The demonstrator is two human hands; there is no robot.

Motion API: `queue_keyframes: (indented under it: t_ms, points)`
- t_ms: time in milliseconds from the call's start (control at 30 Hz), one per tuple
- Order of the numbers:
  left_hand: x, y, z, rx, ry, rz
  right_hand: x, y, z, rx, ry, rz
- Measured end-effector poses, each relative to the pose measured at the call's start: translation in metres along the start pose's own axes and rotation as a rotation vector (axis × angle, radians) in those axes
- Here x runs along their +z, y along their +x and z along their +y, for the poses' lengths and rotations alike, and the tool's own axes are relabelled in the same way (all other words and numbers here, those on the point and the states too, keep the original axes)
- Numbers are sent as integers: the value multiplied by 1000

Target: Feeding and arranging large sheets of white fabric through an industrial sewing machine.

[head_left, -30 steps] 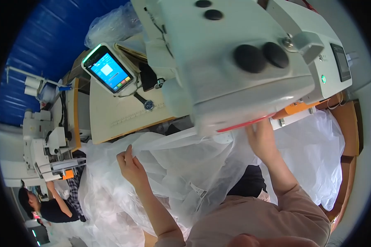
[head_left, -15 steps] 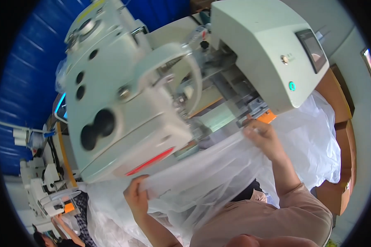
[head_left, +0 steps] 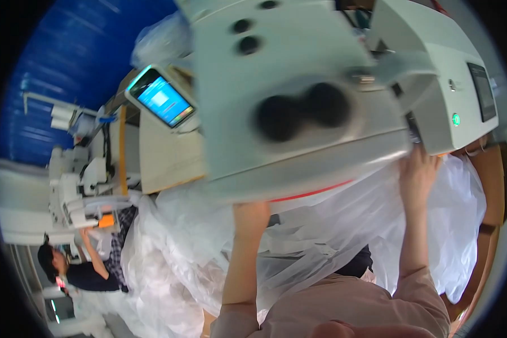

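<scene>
- Overhead, a pale grey industrial sewing machine [head_left: 298,96] fills the upper view, its front lower edge marked by a red line.
- Under that edge goes the left hand [head_left: 251,211]; its fingers are hidden by the machine, so its grip cannot be told.
- At the machine's right end, the right hand [head_left: 418,169] lies with fingers spread flat on the translucent white plastic sheeting [head_left: 332,225], pressing rather than clutching.
- Below the machine, the sheeting spills in loose folds toward the person's lap and off both sides.
- Left of the machine stands a tilted touchscreen panel [head_left: 160,100] on a wooden tabletop [head_left: 166,158].
- Further left, another person [head_left: 73,270] sits at a second machine, well apart.
</scene>
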State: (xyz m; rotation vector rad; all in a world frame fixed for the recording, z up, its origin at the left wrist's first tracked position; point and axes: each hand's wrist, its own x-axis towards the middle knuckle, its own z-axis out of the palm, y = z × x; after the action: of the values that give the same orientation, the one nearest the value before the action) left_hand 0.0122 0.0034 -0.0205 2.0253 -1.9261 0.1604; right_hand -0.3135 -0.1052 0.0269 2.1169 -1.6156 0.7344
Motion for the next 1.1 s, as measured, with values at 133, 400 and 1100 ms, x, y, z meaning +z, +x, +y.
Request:
queue_keyframes:
  t_ms: [133, 400, 1100]
  points:
    - [-16, 4, 1, -194, -66, -127, -13, -11, 1, 98, 137, 109]
    - [8, -25, -37, -103, -346, -140, -3, -10, -92, 279, 637, -506]
    - [-34, -51, -68, -450, -129, 250, 9, -5, -80, 195, 1045, -343]
